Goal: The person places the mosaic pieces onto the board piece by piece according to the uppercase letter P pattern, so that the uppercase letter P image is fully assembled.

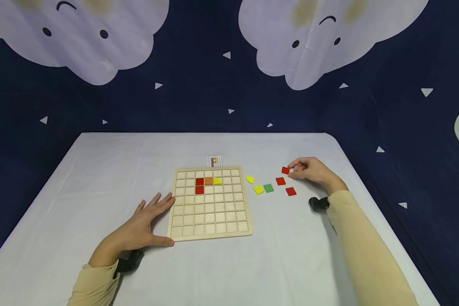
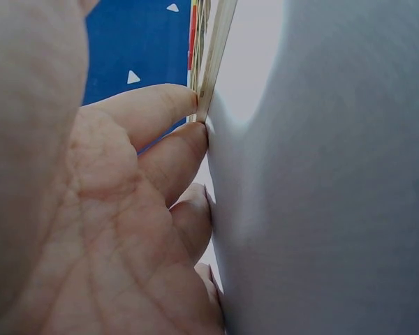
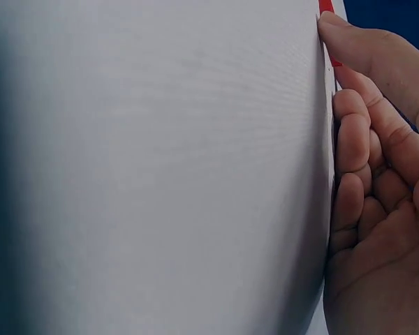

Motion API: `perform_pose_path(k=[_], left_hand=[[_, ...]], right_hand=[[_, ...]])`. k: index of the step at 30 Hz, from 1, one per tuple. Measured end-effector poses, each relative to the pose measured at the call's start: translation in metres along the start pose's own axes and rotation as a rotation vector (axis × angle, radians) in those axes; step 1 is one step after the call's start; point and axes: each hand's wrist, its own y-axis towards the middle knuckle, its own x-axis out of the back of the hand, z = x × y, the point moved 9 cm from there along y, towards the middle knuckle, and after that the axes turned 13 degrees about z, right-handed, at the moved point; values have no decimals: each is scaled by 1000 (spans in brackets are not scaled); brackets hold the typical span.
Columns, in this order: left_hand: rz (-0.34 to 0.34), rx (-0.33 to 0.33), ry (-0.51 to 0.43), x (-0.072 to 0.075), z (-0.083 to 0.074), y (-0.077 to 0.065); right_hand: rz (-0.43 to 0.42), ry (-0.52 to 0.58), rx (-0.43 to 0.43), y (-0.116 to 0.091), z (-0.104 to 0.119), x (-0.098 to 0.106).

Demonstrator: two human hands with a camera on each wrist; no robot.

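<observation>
A wooden grid board (image 1: 210,236) lies on the table. Set in its cells are two red square tiles (image 1: 199,190), an orange square (image 1: 208,181) and a yellow piece (image 1: 218,181) with one curved side. My left hand (image 1: 137,227) rests spread at the board's left side, fingertips and thumb touching its edge; in the left wrist view its fingers (image 2: 171,157) meet the board's rim (image 2: 216,59). My right hand (image 1: 313,172) pinches the edge of a red square tile (image 1: 285,170) between thumb and index finger, low at the table. In the right wrist view the thumb (image 3: 373,52) partly hides the red.
Right of the board lie two more red squares (image 1: 281,181), a green square (image 1: 268,188), a yellow square (image 1: 258,189) and a yellow quarter-round (image 1: 250,179). A small pattern card (image 1: 215,161) lies behind the board. White cloth (image 1: 130,170) covers the table.
</observation>
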Motion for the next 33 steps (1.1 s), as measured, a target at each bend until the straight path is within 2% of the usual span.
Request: perform_pose_path(k=[12,33], left_hand=[[-4,-11,12,-3,0,4],[-6,-3,-3,0,-1,1]], right_hand=[[11,30,-33,1,-3,0],[0,66,-2,3,2,0]])
